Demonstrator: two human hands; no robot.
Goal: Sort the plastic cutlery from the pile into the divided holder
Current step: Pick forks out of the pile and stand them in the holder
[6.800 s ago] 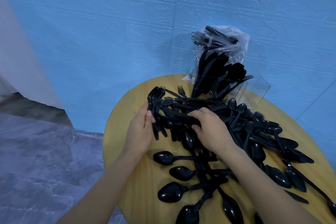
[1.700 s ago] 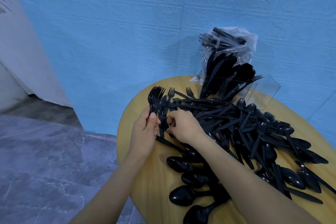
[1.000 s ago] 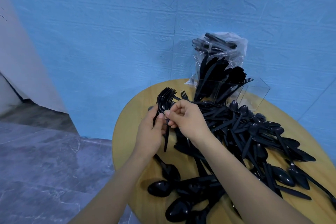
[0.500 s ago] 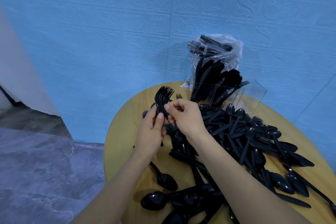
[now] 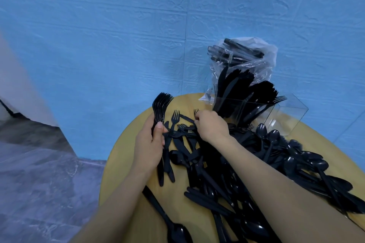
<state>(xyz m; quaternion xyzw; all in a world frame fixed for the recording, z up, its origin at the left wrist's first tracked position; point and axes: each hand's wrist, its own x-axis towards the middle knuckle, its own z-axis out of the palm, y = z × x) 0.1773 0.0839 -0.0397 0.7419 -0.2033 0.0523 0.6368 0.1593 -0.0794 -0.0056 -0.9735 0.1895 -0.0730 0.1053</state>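
On the round wooden table (image 5: 126, 156) a big pile of black plastic cutlery (image 5: 246, 163) sprawls from the near edge out to the far right. Her left hand (image 5: 150, 148) is curled round a stacked bunch of forks (image 5: 161, 108), tines up, held upright at the pile's left side. Her right hand (image 5: 211, 124) reaches into the far part of the pile, fingertips pinching a fork (image 5: 196, 113) that lies there. Just beyond that hand stands the clear divided holder (image 5: 286, 116), with knives and forks upright in its left compartments. Behind it, against the blue wall (image 5: 98, 35), a plastic bag (image 5: 256, 61) holds more cutlery.
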